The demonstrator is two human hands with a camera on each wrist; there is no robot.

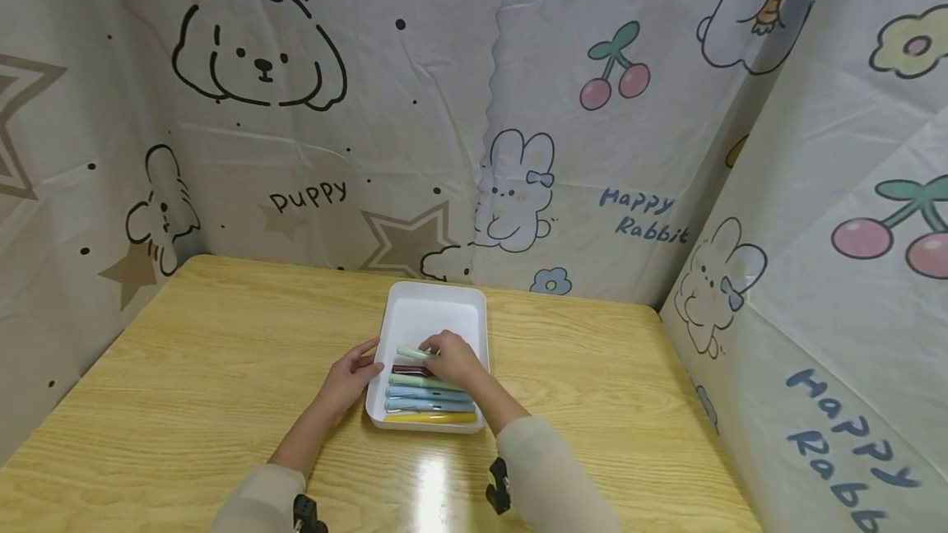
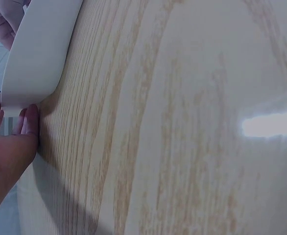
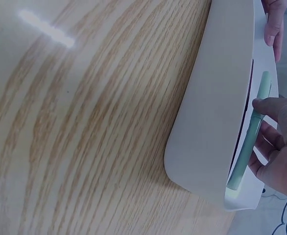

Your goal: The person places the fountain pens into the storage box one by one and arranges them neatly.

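Observation:
A white tray (image 1: pixel 437 307) lies on the table with a row of pens across its near half. My right hand (image 1: pixel 453 360) pinches a light green pen (image 3: pixel 250 142) between thumb and fingers, above the tray's middle. Just below it lies a dark red pen (image 1: pixel 409 370), partly covered by the hand. Nearer to me are another green pen (image 1: pixel 418 382), blue pens (image 1: pixel 429 394) and a yellow pen (image 1: pixel 429 418), side by side. At the tray's left side my left hand (image 1: pixel 351 377) holds the rim, its thumb over the edge and its fingers along the outer wall.
The wooden table (image 1: pixel 222 352) extends on both sides of the tray. Behind it and at the sides hangs a printed cloth (image 1: pixel 415 105) with cartoon animals. A glare spot (image 1: pixel 432 492) shines on the tabletop in front of the tray.

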